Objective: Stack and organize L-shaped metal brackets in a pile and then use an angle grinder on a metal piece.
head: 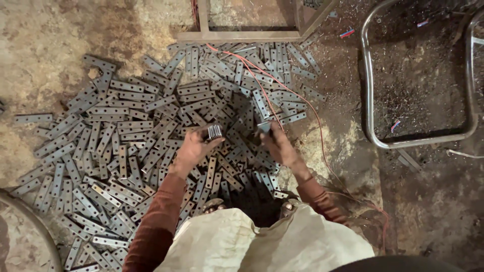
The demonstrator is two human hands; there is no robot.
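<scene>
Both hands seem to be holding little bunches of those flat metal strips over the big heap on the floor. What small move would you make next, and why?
Probably lower the right hand to pick another strip off the pile of metal strips. The left hand already grips a tight, edge-on stack of strips, while the right seems to hold only a piece or two, and loose strips lie right under it.
</scene>
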